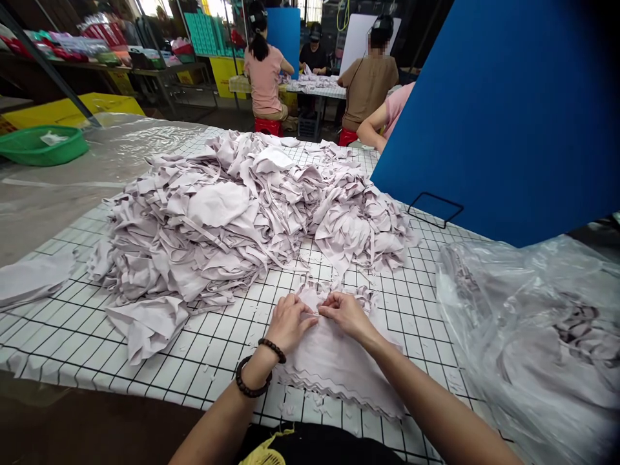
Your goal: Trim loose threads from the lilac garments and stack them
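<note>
A neat stack of pale lilac garments (pixel 339 371) with wavy lower edges lies on the table in front of me. At its upper part, my left hand (pixel 288 324) pinches the cloth of the top garment. Close beside it, my right hand (pixel 349 314) also has its fingertips closed on that cloth. Gathered, strap-like bits show just beyond my fingers; the exact spot gripped is partly hidden. Two dark bead bracelets (pixel 252 378) circle my left wrist. Beyond the stack rises a large loose heap of the same pale fabric pieces (pixel 217 213).
Small fabric scraps dot the grid-patterned tablecloth (pixel 223 365). To the right lies a clear plastic bag (pixel 533 323) holding more garments. A blue board (pixel 504 116) stands behind it on a wire foot. A green basket (pixel 48 147) sits far left. Several people work beyond.
</note>
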Demonstrator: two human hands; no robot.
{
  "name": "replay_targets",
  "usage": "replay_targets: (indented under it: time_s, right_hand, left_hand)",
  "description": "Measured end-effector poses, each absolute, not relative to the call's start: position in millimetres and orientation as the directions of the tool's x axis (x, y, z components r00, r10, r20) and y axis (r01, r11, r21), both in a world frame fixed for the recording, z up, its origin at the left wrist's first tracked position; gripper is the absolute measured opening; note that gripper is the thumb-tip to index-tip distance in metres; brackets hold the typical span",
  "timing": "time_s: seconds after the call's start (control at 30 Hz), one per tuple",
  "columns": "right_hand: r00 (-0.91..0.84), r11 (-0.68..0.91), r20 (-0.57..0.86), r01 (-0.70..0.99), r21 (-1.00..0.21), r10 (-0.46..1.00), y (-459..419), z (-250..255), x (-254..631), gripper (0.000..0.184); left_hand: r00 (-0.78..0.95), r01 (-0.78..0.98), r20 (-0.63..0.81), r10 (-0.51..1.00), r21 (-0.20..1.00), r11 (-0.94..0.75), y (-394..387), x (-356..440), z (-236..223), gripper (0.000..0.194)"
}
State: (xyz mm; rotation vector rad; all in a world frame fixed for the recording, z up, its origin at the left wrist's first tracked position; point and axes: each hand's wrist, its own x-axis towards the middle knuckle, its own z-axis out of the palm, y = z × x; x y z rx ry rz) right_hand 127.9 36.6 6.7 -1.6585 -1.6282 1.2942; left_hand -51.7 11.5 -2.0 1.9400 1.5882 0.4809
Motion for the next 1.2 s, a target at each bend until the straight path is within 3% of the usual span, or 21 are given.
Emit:
replay_targets:
  time_s: [0.1, 0.2, 0.3, 0.4, 0.47, 0.63, 0.83, 0.97, 1.07, 1.13, 1.2]
  right_hand:
    - [-0.107, 0.036, -0.050, 0.675, -0.737, 0.993, 12, 20, 143, 0.018]
    - [-0.265, 0.288, 0.130, 0.740, -0.608, 0.955, -31, 24, 158, 0.019]
    - [-0.438, 0.429, 0.098, 0.769, -0.474, 0.894, -75, 19, 169, 0.021]
    - [-0.415, 0.411, 0.063, 0.852, -0.323, 0.908, -102, 10, 179, 0.023]
    - [-0.381, 0.383, 0.066, 0.878, -0.287, 0.922, -109, 6, 185, 0.022]
    - [-0.383, 0.402, 0.126, 0.849, -0.343, 0.915, -113, -4, 194, 0.017]
    - [-0.450, 0.470, 0.138, 0.825, -0.315, 0.882, -117, -2, 197, 0.020]
    - [-0.495, 0.496, 0.090, 0.807, -0.322, 0.864, -116, 12, 199, 0.026]
    - [-0.515, 0.479, 0.027, 0.776, -0.411, 0.857, -95, 30, 198, 0.016]
    - [-0.477, 0.421, 0.020, 0.754, -0.505, 0.879, -67, 42, 188, 0.015]
    - [-0.412, 0.360, 0.057, 0.712, -0.603, 0.910, -28, 51, 164, 0.018]
  left_hand:
    - [0.046, 0.774, -0.004, 0.999, 0.633, -0.033, -4, -68, 3, 0.033]
    - [-0.071, 0.770, -0.023, 0.997, 0.635, 0.069, -27, -90, 4, 0.030]
    - [-0.060, 0.752, -0.175, 0.983, 0.639, 0.160, -48, -106, 2, 0.028]
    - [-0.057, 0.747, -0.266, 0.962, 0.628, 0.217, -60, -110, 1, 0.024]
    - [-0.058, 0.750, -0.277, 0.959, 0.623, 0.225, -63, -109, 2, 0.022]
    - [-0.037, 0.792, -0.252, 0.967, 0.583, 0.182, -65, -111, 8, 0.025]
    - [-0.066, 0.826, -0.294, 0.954, 0.519, 0.218, -75, -117, 11, 0.027]
    - [-0.134, 0.896, -0.042, 0.990, 0.422, 0.139, -77, -102, 17, 0.034]
    - [0.089, 0.933, 0.111, 0.990, 0.340, -0.122, -75, -85, 13, 0.042]
    - [0.251, 0.917, 0.081, 0.965, 0.300, -0.263, -75, -78, 4, 0.047]
    - [0.293, 0.913, 0.022, 0.956, 0.292, -0.286, -76, -75, -7, 0.052]
